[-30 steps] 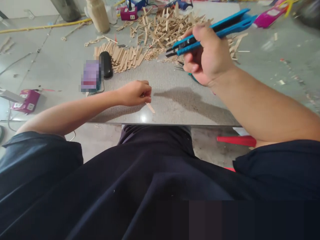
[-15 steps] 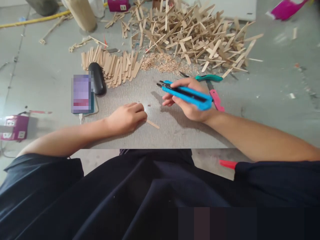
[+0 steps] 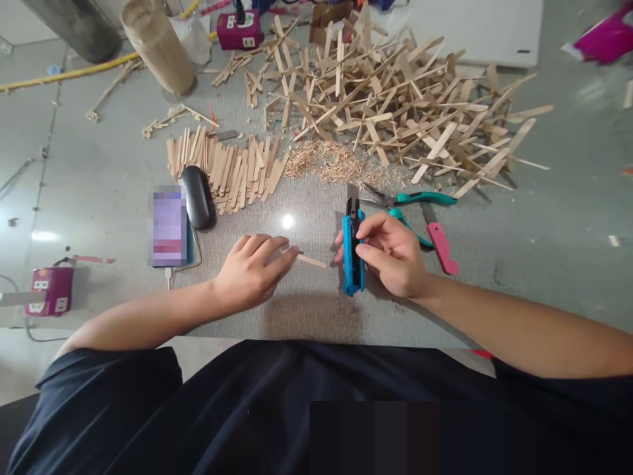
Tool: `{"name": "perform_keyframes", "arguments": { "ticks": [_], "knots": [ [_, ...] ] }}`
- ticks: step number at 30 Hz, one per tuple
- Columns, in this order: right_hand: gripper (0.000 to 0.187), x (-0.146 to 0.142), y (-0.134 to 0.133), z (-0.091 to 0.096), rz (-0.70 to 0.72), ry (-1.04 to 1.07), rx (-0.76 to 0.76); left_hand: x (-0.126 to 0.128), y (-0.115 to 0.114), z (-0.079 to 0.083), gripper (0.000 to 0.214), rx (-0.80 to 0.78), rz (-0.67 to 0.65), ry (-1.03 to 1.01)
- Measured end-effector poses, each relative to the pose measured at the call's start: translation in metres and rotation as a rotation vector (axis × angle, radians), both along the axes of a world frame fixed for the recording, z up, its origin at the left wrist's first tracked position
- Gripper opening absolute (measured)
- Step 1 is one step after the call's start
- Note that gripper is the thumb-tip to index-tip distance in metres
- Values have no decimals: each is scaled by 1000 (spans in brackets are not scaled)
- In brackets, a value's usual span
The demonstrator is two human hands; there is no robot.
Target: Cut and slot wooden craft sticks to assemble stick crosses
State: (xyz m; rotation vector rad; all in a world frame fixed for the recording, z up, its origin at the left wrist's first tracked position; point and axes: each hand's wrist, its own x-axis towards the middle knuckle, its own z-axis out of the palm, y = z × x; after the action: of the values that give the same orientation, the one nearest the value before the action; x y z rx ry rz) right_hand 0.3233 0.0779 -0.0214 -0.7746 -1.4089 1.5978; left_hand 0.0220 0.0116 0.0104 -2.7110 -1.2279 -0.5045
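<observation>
A thin wooden craft stick [image 3: 312,261] lies on the table, its left end under the fingertips of my left hand [image 3: 253,269], thumb and index finger pressed together on it. My right hand [image 3: 395,256] grips a blue utility knife [image 3: 347,260] upright, thumb and fingers around its body, with the blade extended and pointing away from me. A gap separates the knife from the stick. Just right of the knife are green-handled pliers [image 3: 428,197], partly behind my right hand. Beside them lies a pink-handled cutter [image 3: 442,247].
Several craft sticks lie in a row [image 3: 237,168] beyond my left hand, beside a black oval case [image 3: 196,198] and a cabled phone [image 3: 168,227]. Behind are wood shavings [image 3: 333,163] and a big stick heap [image 3: 395,99]. A cloudy bottle [image 3: 161,49] stands far left.
The knife has swung from pointing left to upright, blade away from me. My left fingers have spread a little along the stick. The view has tilted up slightly.
</observation>
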Motion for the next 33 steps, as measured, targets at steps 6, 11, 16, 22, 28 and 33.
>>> {"name": "perform_keyframes", "arguments": {
  "ticks": [6,11,16,22,28,33],
  "knots": [
    [29,-8,-4,-1,-67,-98,-6,8,-19,6,70,-164,-46,73],
    [30,-16,-10,3,-65,-224,2,5,-24,-5,80,-183,-34,136],
    [36,-18,-7,11,54,-386,51,-4,-23,-10,88,-218,4,164],
    [37,-13,-3,7,105,-309,14,-12,-15,-13,106,-278,1,192],
    [24,-7,2,5,141,-41,-95,-13,-6,-17,108,-318,26,143],
    [20,3,11,4,222,87,-267,-13,-6,-18,109,-380,47,123]
  ]
}}
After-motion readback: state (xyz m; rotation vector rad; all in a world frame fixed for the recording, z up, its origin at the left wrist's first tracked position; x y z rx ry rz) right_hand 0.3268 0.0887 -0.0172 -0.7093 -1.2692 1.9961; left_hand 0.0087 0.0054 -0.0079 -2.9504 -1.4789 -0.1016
